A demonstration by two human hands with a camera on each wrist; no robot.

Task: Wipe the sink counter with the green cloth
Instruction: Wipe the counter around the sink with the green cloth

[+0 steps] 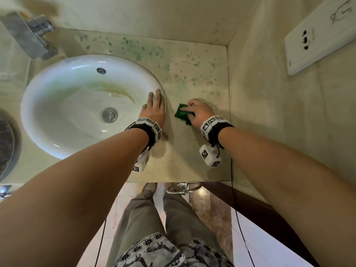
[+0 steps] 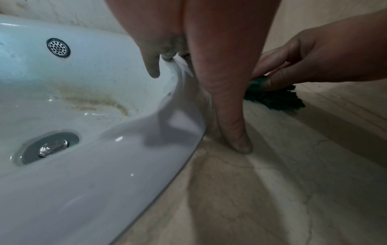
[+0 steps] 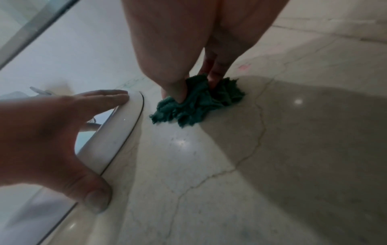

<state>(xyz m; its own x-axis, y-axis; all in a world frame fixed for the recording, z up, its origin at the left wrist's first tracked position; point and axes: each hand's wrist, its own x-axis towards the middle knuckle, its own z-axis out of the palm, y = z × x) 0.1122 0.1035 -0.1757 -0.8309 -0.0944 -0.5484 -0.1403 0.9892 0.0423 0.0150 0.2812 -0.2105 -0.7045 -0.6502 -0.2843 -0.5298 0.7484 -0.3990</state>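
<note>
The green cloth (image 1: 182,114) lies bunched on the beige stone counter (image 1: 192,151), just right of the white sink (image 1: 63,105). My right hand (image 1: 198,111) grips the cloth (image 3: 196,101) with thumb and curled fingers and presses it onto the counter (image 3: 230,165). My left hand (image 1: 154,108) lies flat with straight fingers over the sink's right rim (image 2: 167,132), its thumb (image 2: 234,132) touching the counter (image 2: 272,182). The cloth (image 2: 276,97) shows behind that thumb. Green spots (image 1: 138,53) dot the counter behind the sink.
A metal faucet (image 1: 30,35) sticks out at the upper left. A wall (image 1: 269,93) with a white socket plate (image 1: 317,37) bounds the counter on the right. A dark round object (image 1: 6,143) sits at the far left. The counter's front edge (image 1: 173,181) is near my legs.
</note>
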